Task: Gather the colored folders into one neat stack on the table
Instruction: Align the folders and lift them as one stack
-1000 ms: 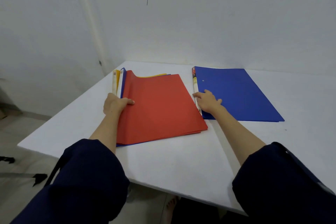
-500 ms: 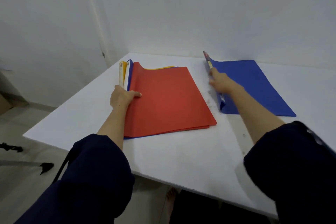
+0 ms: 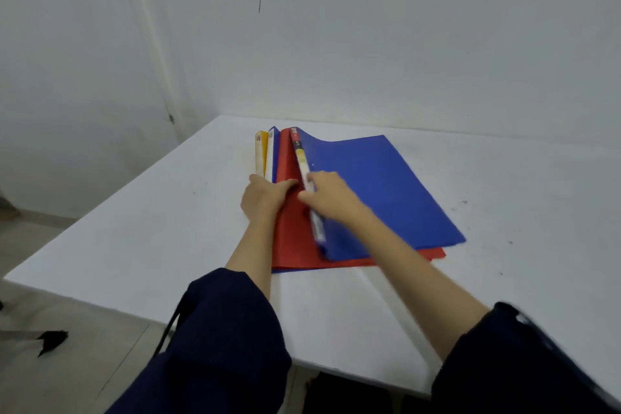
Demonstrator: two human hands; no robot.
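A blue folder [image 3: 379, 191] lies on top of the red folder [image 3: 290, 232], shifted a little right of it, its labelled spine raised at the left. My right hand [image 3: 327, 195] grips that spine near its middle. My left hand [image 3: 265, 198] presses on the left edge of the red folder, thumb on top. Under the red one, the spines of a yellow folder [image 3: 261, 155] and another blue folder [image 3: 274, 151] stick out at the left. All sit on the white table [image 3: 151, 228].
The table stands in a corner of white walls [image 3: 336, 44]; its left and near edges drop to a tiled floor. A dark object [image 3: 50, 339] lies on the floor at the lower left. Small dark specks mark the table at the right.
My right hand lifted the blue folder by its spine and carried it left, onto the red folder. My left hand stayed on the stack's left edge.
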